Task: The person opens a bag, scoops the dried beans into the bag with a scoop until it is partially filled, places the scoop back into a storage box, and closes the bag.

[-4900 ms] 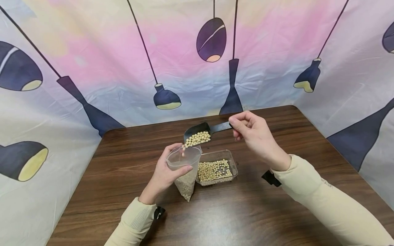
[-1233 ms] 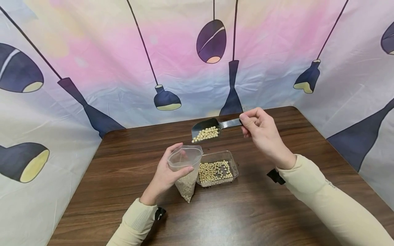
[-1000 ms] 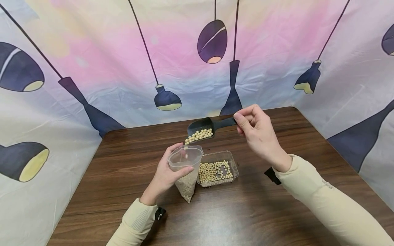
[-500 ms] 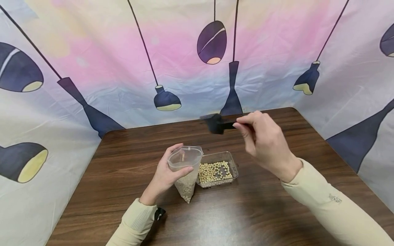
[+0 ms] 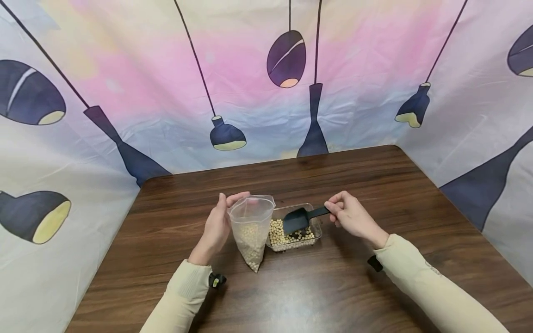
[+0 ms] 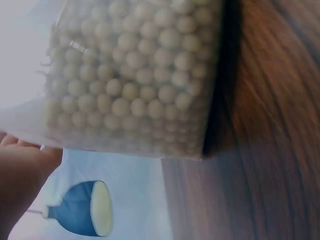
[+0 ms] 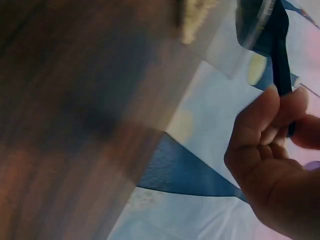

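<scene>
A clear plastic bag (image 5: 251, 236) of pale round beans stands upright on the table, its mouth open at the top. Beside its rim is my left hand (image 5: 217, 226), thumb raised off the bag and fingers extended behind the rim; beans fill much of the left wrist view (image 6: 135, 80). My right hand (image 5: 354, 215) pinches the handle end of a black scoop (image 5: 296, 220) between thumb and fingers. The scoop's blade is over the beans in a clear plastic tray (image 5: 317, 231), and I see no beans on it. In the right wrist view the fingers (image 7: 260, 115) grip the scoop's handle.
The dark wooden table (image 5: 316, 291) reaches back to a hanging cloth (image 5: 166, 83) printed with lamps. The tray stands close against the right side of the bag.
My right hand has tipped the scoop over the bag, so its beans are gone from it, then lowered it into the tray. My left thumb has come off the bag's front.
</scene>
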{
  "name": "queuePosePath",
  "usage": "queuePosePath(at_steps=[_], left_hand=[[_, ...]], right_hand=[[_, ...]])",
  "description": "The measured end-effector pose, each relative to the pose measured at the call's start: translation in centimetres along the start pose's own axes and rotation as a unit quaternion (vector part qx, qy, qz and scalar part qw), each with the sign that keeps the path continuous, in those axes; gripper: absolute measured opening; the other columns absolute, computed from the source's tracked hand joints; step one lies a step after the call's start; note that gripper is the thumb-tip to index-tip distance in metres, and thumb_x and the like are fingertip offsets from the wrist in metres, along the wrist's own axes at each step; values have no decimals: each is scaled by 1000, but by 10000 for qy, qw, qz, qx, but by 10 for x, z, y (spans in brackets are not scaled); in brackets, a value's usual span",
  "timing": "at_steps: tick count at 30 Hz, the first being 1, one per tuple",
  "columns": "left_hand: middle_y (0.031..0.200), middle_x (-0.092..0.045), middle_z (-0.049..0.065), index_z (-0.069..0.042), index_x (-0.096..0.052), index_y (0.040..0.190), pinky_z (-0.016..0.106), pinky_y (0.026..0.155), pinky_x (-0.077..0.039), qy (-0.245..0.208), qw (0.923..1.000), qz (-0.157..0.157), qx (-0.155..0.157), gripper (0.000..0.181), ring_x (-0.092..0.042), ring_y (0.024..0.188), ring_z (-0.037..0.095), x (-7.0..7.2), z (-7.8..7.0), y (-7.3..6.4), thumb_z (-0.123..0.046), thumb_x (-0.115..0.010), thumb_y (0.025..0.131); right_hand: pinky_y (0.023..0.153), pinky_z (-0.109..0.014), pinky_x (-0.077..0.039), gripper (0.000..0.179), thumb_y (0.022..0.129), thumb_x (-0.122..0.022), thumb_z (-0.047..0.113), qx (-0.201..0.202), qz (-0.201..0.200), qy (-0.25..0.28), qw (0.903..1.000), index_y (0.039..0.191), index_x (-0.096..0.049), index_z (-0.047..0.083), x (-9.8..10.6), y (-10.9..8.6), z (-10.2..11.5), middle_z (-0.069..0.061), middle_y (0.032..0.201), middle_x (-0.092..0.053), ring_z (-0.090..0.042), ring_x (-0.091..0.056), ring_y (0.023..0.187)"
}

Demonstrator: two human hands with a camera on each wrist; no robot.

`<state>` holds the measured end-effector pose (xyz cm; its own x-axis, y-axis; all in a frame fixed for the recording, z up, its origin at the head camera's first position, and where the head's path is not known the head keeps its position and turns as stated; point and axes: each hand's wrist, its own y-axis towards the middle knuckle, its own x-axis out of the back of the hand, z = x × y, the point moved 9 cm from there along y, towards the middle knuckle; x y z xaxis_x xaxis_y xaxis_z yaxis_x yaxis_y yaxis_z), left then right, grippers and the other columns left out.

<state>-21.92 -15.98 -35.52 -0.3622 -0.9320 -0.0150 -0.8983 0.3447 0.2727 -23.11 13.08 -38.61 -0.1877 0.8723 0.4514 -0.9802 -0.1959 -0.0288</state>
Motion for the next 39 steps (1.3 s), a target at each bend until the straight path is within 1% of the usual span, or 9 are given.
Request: queuePosePath(at_steps=[3,6,9,12,17,21,26,31,39], left_hand=[[121,-66,11,1,-56,132,31,104,-36,-455,9980,-131,413,62,-52,124,20,6,10,3,-44,-23,107],[115,-69,7,4,-60,126,32,105,-35,-588,9965,-134,573,49,-51,125,21,8,14,4,-36,-39,106],[111,-70,8,4,-62,122,35,104,-37,-586,9965,-70,596,41,-54,122,25,6,15,5,-29,-48,103],[105,-71,8,0,-66,115,35,98,-42,-520,9965,-175,627,34,-61,112,26,8,16,6,-29,-54,101],[98,-71,4,-9,-70,103,31,85,-50,-598,9956,-469,550,20,-65,97,20,13,16,8,-25,-59,99],[94,-71,3,-11,-70,98,28,78,-52,-614,9954,-634,383,16,-66,92,17,15,15,9,-21,-59,99],[88,-71,1,-10,-69,95,27,78,-51,-194,9939,-1060,224,17,-65,89,16,24,10,5,-23,-59,99],[84,-70,0,7,-62,96,27,78,-48,116,9869,-1586,-269,26,-63,87,15,37,-3,-3,-18,-56,100],[79,-68,-2,16,-57,95,25,80,-49,716,9484,-2980,-810,29,-63,82,13,64,-25,-32,-12,-54,100]], right_hand=[[57,-34,-48,28,102,-52,22,-192,154,-155,9996,111,-44,-3,-7,4,-14,-9,70,-59,-24,-58,62],[55,-37,-47,36,101,-54,32,59,-99,-1424,9897,111,-46,-2,-8,5,-11,-9,70,-59,-25,-59,62],[60,-44,-48,47,98,-58,40,855,-891,-2859,9503,114,-51,-4,-7,-1,21,-16,83,-62,-32,-61,73],[70,-49,-51,52,96,-58,43,1808,-1334,-3209,9201,123,-54,-1,-26,-14,72,-18,103,-64,-34,-63,87],[60,-28,-50,51,100,-51,44,3107,-71,-2554,9155,140,-45,12,-92,-40,142,5,79,-62,-8,-59,65],[50,-21,-40,44,101,-49,43,3372,416,-2532,9058,136,-49,15,-121,-49,160,15,62,-44,0,-45,53],[50,-20,-40,26,97,-58,41,3323,200,-2599,9065,109,-59,18,-123,-44,162,18,67,-49,2,-47,56],[52,-21,-42,17,95,-63,36,3341,23,-2585,9064,91,-59,20,-115,-39,167,15,72,-53,1,-50,61],[60,-27,-48,12,94,-67,24,3560,7,-2693,8948,84,-61,21,-101,-14,174,11,77,-55,-7,-53,71]])
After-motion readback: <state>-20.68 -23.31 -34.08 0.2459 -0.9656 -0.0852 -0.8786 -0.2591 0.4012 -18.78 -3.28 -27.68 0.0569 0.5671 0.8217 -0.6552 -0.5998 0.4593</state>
